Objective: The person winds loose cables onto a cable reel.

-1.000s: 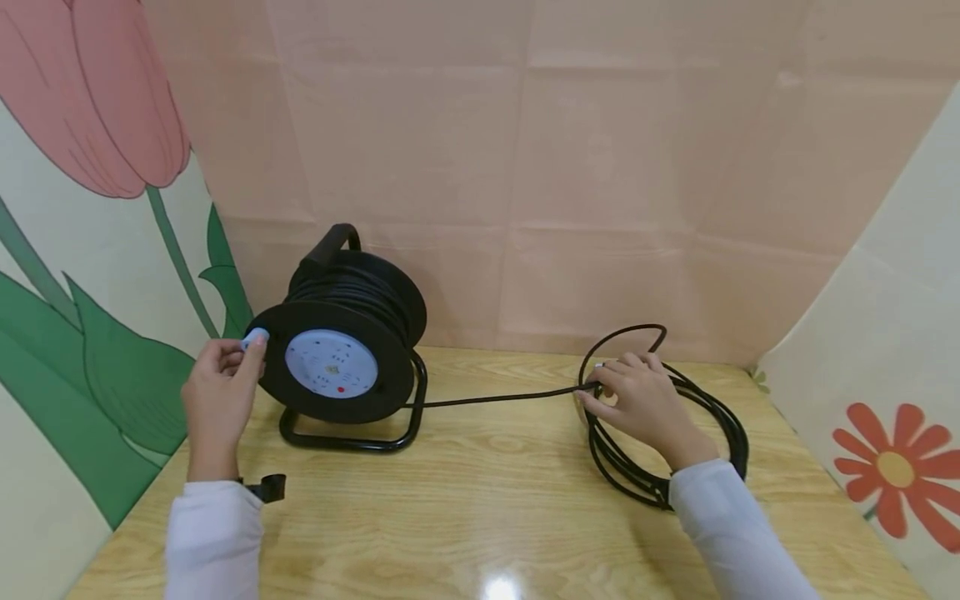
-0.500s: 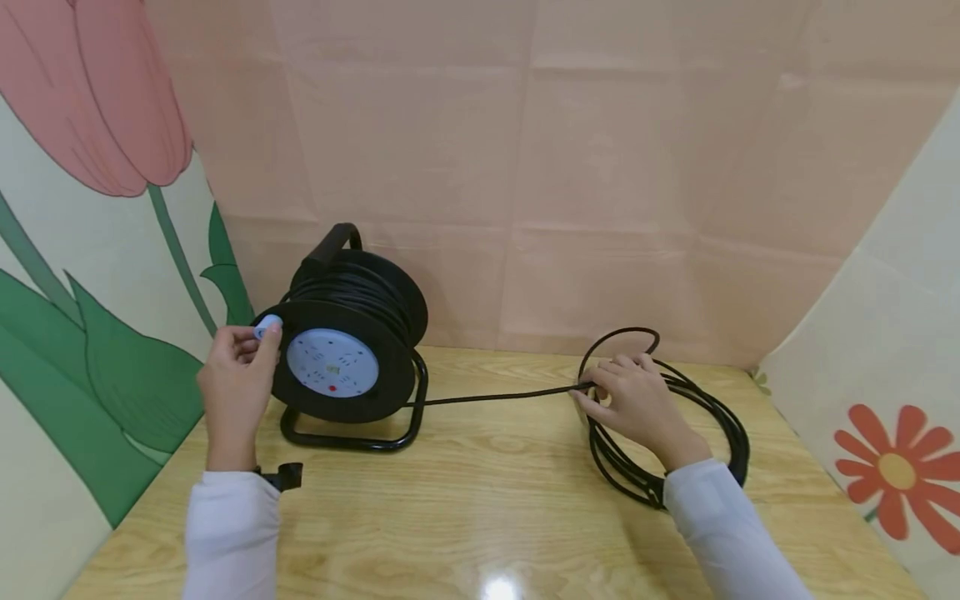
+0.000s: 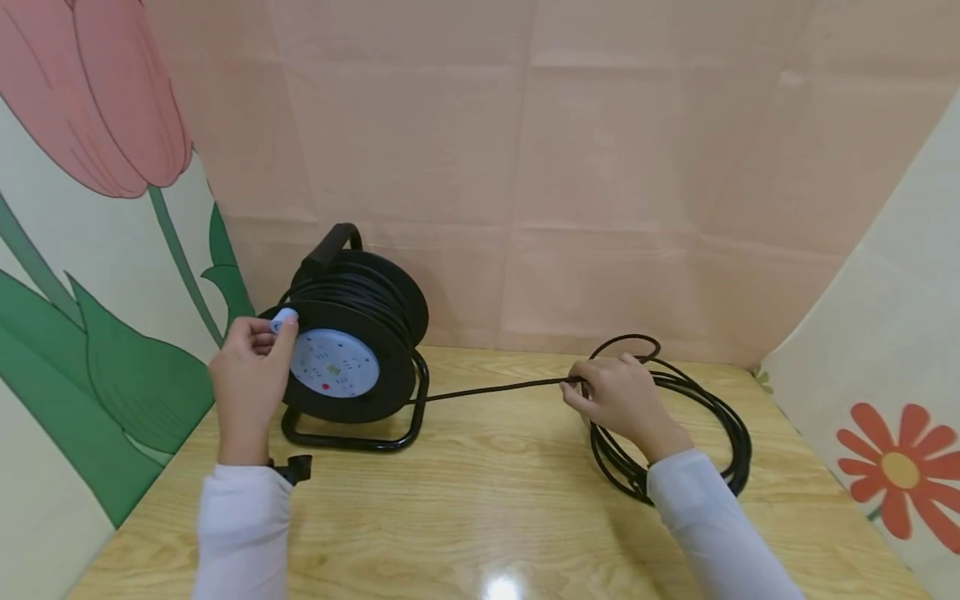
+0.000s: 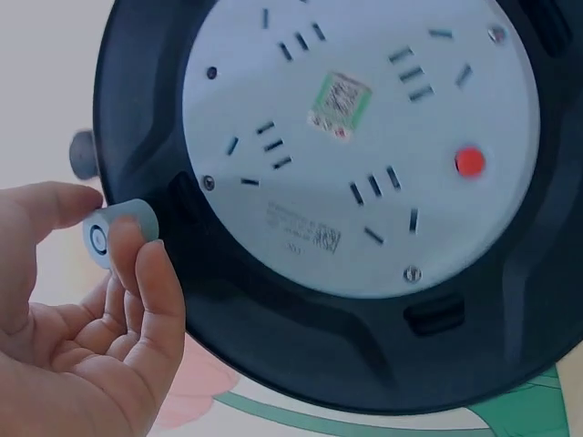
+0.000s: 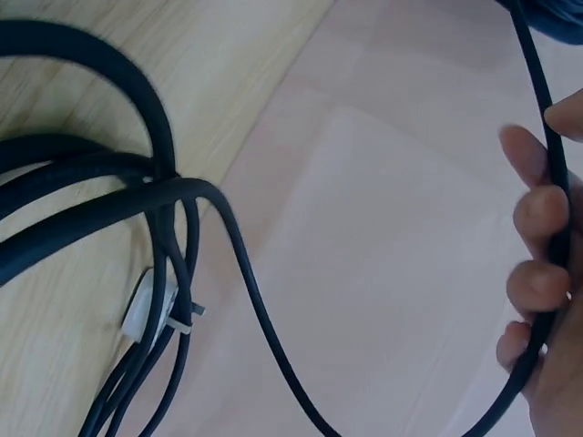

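A black cable reel [image 3: 393, 379] stands at the left on a tubular frame, with black cable wound on its drum. My left hand [image 3: 251, 379] pinches the pale blue knob [image 3: 284, 319] at the rim of its front flange. The left wrist view shows thumb and fingers around that knob [image 4: 118, 226]. From the reel's underside the cable [image 3: 495, 389] runs rightward to my right hand [image 3: 618, 396], which grips it. In the right wrist view, several fingers curl round the cable [image 5: 552, 168]. Beyond the hand, it joins a loose coil [image 3: 738, 446] on the table.
A pale socket plate [image 3: 335, 364] with a red button fills the reel's centre. A white tag [image 5: 148, 305] hangs on the coiled cable. The wood-grain table [image 3: 465, 508] meets a pink backdrop [image 3: 600, 167], with flower-patterned panels [image 3: 896, 471] at both sides.
My left hand has moved right and slightly up with the knob, and the reel has turned clockwise. My right hand has shifted left with the cable; the coil's upper loop sits lower.
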Available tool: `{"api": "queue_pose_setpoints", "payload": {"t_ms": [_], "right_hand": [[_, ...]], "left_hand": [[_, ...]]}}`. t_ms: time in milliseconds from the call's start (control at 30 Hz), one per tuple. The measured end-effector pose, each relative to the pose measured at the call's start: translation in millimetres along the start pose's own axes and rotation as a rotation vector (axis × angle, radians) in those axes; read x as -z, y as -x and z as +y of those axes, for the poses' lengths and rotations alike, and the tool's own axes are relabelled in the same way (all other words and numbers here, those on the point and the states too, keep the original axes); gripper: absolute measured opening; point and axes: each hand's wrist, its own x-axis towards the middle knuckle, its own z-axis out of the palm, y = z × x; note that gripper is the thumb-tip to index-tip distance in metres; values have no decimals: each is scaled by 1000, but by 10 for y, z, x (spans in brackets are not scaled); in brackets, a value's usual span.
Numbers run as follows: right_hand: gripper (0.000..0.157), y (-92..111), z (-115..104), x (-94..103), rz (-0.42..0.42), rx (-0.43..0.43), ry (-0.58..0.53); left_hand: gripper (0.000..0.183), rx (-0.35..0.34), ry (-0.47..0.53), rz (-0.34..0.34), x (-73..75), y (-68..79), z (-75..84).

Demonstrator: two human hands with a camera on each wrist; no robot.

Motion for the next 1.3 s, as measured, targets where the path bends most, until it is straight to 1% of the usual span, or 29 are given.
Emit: {"api": "queue_pose_setpoints", "payload": {"t_ms": [67, 167, 233, 333, 400, 467, 633, 733, 800, 967, 1033, 1100, 1233, 1300], "right_hand": [[19, -29, -33, 4, -22, 14, -27], [20, -54, -67, 1, -43, 23, -26], [28, -63, -77, -8, -34, 21, 5], [41, -65, -86, -24, 3, 3, 66], [45, -65, -103, -30, 4, -19, 77], [41, -69, -130, -32, -17, -29, 68], [18, -79, -181, -38, -79, -26, 3], [16, -79, -188, -43, -81, -18, -4], [20, -75, -178, -54, -62, -4, 16], [47, -61, -135, -82, 37, 2, 87], [51, -55, -135, -86, 50, -9, 79], [45, -55, -142, -91, 41, -18, 47], [23, -69, -167, -93, -9, -22, -7], [19, -80, -174, -95, -20, -14, -9]], "left_hand": [[53, -31, 3, 0, -28, 7, 35], [50, -74, -7, -16, -67, 23, 102], [48, -102, -20, -28, -95, 30, 138], [43, -134, -44, -51, -139, 40, 176], [41, -150, -54, -66, -167, 43, 183], [40, -165, -63, -77, -189, 47, 189], [38, -196, -93, -95, -231, 55, 202], [38, -216, -109, -101, -254, 56, 211], [37, -227, -119, -105, -267, 60, 219], [36, -255, -159, -143, -293, 69, 246], [37, -258, -176, -162, -302, 74, 251], [39, -254, -187, -186, -311, 79, 253], [44, -243, -200, -236, -331, 87, 258], [46, -242, -203, -260, -341, 93, 264]]}}
